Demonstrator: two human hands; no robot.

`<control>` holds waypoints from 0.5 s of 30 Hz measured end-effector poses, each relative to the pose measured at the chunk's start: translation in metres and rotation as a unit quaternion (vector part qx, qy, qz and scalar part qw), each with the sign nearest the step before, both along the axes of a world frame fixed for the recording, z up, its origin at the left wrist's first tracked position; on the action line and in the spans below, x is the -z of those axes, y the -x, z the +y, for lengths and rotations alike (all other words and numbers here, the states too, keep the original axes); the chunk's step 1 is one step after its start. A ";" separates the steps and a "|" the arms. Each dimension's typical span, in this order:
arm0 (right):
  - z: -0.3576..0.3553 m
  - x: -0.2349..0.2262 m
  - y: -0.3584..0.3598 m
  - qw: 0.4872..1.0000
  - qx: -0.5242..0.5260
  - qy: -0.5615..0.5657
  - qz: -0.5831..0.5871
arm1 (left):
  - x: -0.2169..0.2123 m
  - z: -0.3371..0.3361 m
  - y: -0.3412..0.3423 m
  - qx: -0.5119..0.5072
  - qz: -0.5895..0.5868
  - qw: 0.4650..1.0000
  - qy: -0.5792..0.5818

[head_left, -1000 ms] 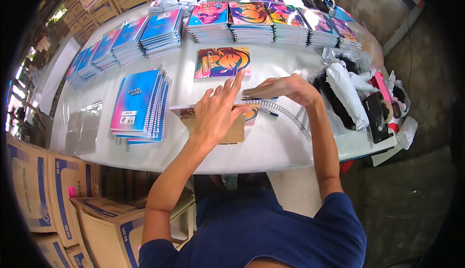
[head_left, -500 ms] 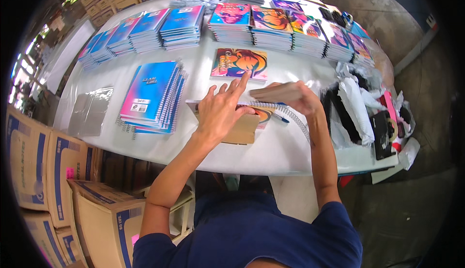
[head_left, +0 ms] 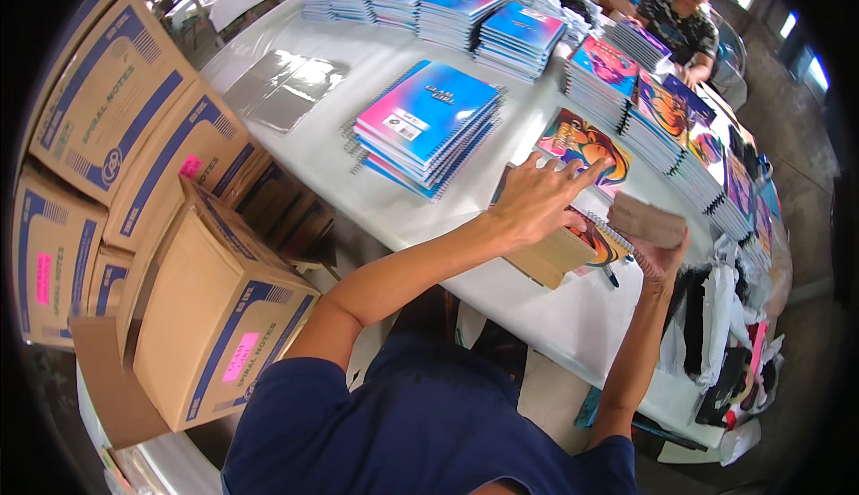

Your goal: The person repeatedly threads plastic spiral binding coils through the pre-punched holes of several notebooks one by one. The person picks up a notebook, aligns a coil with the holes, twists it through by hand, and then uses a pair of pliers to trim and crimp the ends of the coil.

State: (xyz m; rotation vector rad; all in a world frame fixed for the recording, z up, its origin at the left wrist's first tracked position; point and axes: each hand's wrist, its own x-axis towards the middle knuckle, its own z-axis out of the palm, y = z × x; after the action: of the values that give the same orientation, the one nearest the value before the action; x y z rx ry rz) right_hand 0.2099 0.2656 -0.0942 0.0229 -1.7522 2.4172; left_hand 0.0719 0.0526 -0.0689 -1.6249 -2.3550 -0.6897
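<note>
My left hand lies with fingers spread over an illustrated notebook, pressing near its edge. That notebook rests against a tan cardboard piece at the table's near side. In my right hand is a brown flat block, whose material I cannot make out. It is held beside the notebook's edge, where a wire spiral runs. A pen lies just below. Beyond my left fingers, another notebook with an orange and purple cover lies flat.
Blue and pink spiral notebooks are stacked to the left, beside clear plastic sheets. More notebook piles line the far edge. Cartons stand at lower left. Plastic wrapping lies right. Another person sits across the table.
The view has swung to the left, bringing more cartons and the person across into sight. My left hand stays on the notebook; the brown block now looks more upright in my right hand.
</note>
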 end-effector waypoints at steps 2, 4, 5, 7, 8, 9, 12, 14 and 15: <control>-0.004 -0.008 0.011 0.984 -0.065 -0.162 0.040 | 0.000 -0.002 0.004 -0.004 -0.009 1.000 0.005; -0.009 -0.017 0.016 0.977 -0.063 -0.198 -0.042 | 0.008 -0.002 0.008 0.003 -0.005 1.000 -0.016; -0.007 -0.012 0.014 0.992 -0.046 -0.120 -0.017 | 0.009 0.000 0.008 -0.001 -0.010 1.000 -0.007; -0.015 -0.001 0.002 0.973 -0.012 0.225 0.041 | 0.009 -0.002 0.012 0.003 0.007 0.999 -0.036; -0.013 -0.007 0.007 0.997 -0.051 0.048 -0.013 | 0.009 -0.002 0.011 0.009 0.017 0.999 -0.045; -0.010 -0.017 0.016 0.986 -0.088 -0.127 -0.064 | 0.009 -0.003 0.011 0.012 0.018 0.999 -0.036; -0.008 -0.016 0.028 0.978 -0.096 -0.168 -0.078 | 0.008 -0.003 0.013 0.013 0.016 0.999 -0.026; -0.014 -0.003 0.018 0.994 -0.042 0.096 0.001 | 0.010 -0.004 0.015 0.003 0.034 0.999 -0.025; -0.014 0.004 0.015 0.981 -0.001 0.193 0.019 | 0.013 -0.004 0.016 0.001 0.044 0.999 -0.023</control>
State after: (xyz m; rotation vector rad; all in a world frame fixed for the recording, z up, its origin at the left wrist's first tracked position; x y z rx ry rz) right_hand 0.1953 0.2511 -0.0978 0.0246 -1.2402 2.6922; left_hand 0.0562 0.0484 -0.0816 -1.6040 -2.2615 -0.6539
